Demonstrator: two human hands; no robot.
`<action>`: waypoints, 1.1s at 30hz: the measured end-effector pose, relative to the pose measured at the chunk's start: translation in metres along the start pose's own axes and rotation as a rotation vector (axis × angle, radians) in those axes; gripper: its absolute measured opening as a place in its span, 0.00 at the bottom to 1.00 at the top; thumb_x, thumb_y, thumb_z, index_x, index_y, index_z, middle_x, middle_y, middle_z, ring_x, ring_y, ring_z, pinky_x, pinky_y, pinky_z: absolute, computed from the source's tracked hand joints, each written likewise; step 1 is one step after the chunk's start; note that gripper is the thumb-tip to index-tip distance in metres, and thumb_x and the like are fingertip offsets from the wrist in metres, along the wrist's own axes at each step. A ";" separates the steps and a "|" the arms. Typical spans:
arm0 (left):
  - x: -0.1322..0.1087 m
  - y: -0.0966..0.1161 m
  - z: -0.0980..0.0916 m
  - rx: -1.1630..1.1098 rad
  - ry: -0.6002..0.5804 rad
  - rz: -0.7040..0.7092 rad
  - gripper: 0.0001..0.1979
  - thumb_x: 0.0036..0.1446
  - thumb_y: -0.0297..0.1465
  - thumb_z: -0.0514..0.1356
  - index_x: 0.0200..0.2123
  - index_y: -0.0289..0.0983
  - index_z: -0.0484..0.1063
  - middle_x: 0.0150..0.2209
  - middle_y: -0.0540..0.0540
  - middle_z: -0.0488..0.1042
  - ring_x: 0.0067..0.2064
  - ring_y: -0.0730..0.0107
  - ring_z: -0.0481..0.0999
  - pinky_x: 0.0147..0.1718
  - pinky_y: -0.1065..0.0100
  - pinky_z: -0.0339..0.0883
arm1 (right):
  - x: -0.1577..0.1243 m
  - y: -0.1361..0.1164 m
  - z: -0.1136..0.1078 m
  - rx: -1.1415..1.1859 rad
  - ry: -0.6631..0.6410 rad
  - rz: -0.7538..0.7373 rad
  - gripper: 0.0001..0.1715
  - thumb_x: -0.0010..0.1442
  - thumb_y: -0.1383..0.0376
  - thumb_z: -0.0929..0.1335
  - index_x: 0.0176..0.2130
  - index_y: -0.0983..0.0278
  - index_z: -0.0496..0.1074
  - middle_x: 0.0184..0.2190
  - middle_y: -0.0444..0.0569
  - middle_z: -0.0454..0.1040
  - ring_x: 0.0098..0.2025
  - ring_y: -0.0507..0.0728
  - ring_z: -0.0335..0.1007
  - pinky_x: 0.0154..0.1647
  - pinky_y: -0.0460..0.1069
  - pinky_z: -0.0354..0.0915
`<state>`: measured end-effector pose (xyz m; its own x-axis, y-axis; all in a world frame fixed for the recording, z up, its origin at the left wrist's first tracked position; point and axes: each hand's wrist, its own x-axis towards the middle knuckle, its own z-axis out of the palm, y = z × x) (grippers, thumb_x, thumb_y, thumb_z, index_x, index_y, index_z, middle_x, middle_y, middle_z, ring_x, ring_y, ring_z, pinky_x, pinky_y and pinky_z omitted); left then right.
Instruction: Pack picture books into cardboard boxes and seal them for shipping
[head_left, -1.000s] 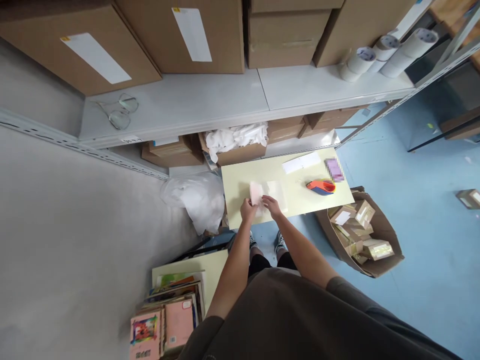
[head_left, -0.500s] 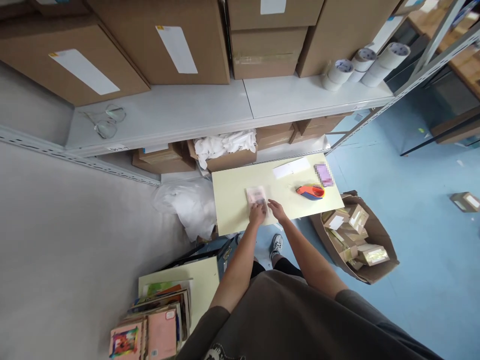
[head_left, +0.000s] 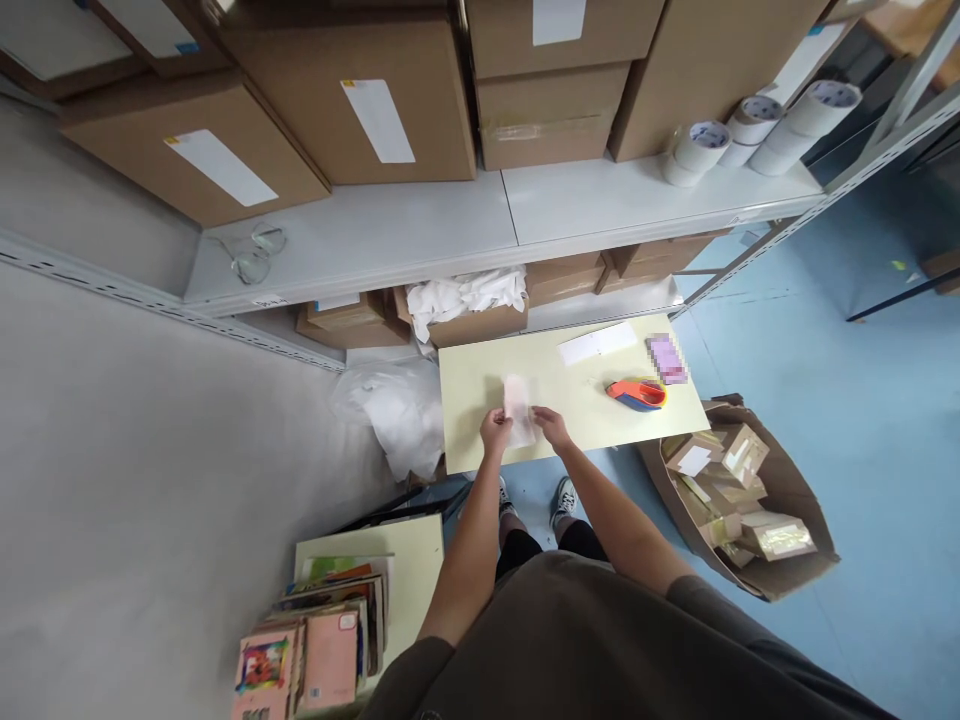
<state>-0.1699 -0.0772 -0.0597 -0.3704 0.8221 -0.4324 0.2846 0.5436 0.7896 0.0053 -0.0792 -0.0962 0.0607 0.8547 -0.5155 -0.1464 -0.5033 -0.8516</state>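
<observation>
A small, pale pink booklet-like item lies on the cream tabletop, with a thin translucent wrap around it or under it; I cannot tell which. My left hand is closed on the item's left edge, thumb toward the middle. At the right edge, my right hand pinches the translucent wrap between its fingers. An orange and blue tape dispenser rests to the right of my right hand. Behind it are a white paper strip and a purple, pixelated object.
A large carton of small taped boxes stands on the floor at right. Grey shelving behind the table holds cartons, tape rolls and glasses. Stacked books sit lower left; a white plastic bag is left of the table.
My left hand has shifted from on top of the pink item to its left edge. My right hand has closed on the wrap's right edge. The camera view has shifted slightly.
</observation>
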 end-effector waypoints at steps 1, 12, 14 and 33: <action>-0.004 0.005 0.007 0.044 -0.012 0.056 0.16 0.55 0.29 0.67 0.49 0.38 0.81 0.41 0.44 0.84 0.41 0.64 0.83 0.44 0.67 0.75 | 0.001 -0.002 -0.005 -0.014 0.093 -0.035 0.25 0.50 0.53 0.74 0.45 0.62 0.84 0.49 0.55 0.85 0.52 0.66 0.79 0.54 0.59 0.73; -0.034 0.021 0.074 0.446 -0.338 0.256 0.17 0.63 0.28 0.63 0.54 0.36 0.81 0.64 0.35 0.74 0.66 0.51 0.71 0.65 0.57 0.63 | 0.004 0.002 -0.053 -0.250 0.185 -0.082 0.34 0.53 0.47 0.73 0.53 0.62 0.82 0.57 0.57 0.82 0.61 0.68 0.75 0.66 0.63 0.66; -0.025 0.017 0.065 0.321 -0.276 0.231 0.18 0.63 0.27 0.61 0.56 0.35 0.80 0.61 0.35 0.77 0.65 0.53 0.73 0.66 0.58 0.63 | 0.007 0.003 -0.052 -0.282 0.154 -0.063 0.36 0.53 0.48 0.72 0.56 0.61 0.81 0.57 0.57 0.81 0.63 0.69 0.74 0.67 0.64 0.65; 0.140 -0.034 -0.115 -0.018 -0.085 0.033 0.24 0.62 0.26 0.65 0.61 0.38 0.77 0.64 0.41 0.78 0.67 0.56 0.74 0.68 0.58 0.65 | 0.088 -0.034 0.181 -0.213 -0.235 -0.059 0.40 0.58 0.45 0.74 0.64 0.59 0.77 0.56 0.54 0.82 0.59 0.65 0.76 0.68 0.62 0.65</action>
<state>-0.3333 0.0002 -0.0969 -0.2847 0.8514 -0.4406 0.2792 0.5133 0.8115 -0.1631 0.0363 -0.0951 -0.1707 0.8769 -0.4494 0.0621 -0.4456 -0.8931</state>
